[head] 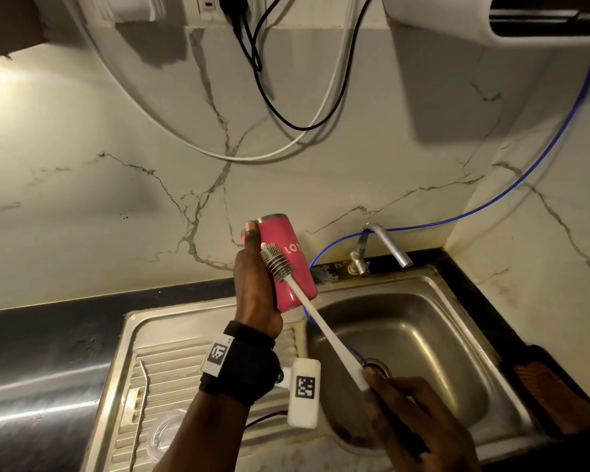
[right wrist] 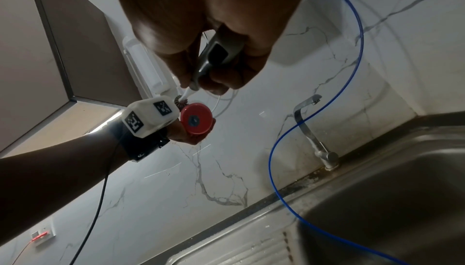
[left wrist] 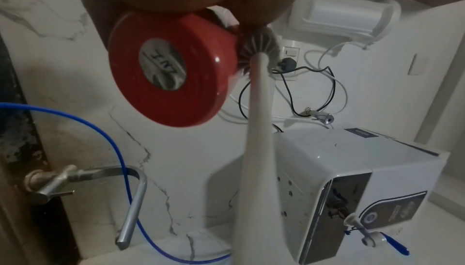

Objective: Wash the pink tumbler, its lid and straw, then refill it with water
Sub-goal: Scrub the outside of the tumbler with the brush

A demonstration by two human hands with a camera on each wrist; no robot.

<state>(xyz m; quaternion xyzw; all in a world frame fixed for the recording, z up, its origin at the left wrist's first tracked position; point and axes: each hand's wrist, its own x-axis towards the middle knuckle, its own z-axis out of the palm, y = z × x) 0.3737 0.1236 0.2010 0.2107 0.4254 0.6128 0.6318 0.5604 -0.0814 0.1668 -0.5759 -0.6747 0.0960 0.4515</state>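
Observation:
My left hand (head: 252,284) grips the pink tumbler (head: 288,257), holding it upright above the sink's left rim with the thumb along its side. Its round base (left wrist: 163,70) fills the left wrist view and shows small in the right wrist view (right wrist: 196,119). My right hand (head: 402,407) holds the grey end of a white bottle brush (head: 315,315). The bristle head (head: 276,264) lies against the tumbler's outer wall. A metal straw (head: 139,413) and a clear lid (head: 164,434) lie on the drainboard at lower left.
The steel sink basin (head: 423,328) sits below, its tap (head: 385,243) at the back rim. A blue hose (head: 511,189) runs from the wall into the basin. A white water purifier (left wrist: 352,179) and cables hang on the marble wall. Dark countertop (head: 31,342) lies left.

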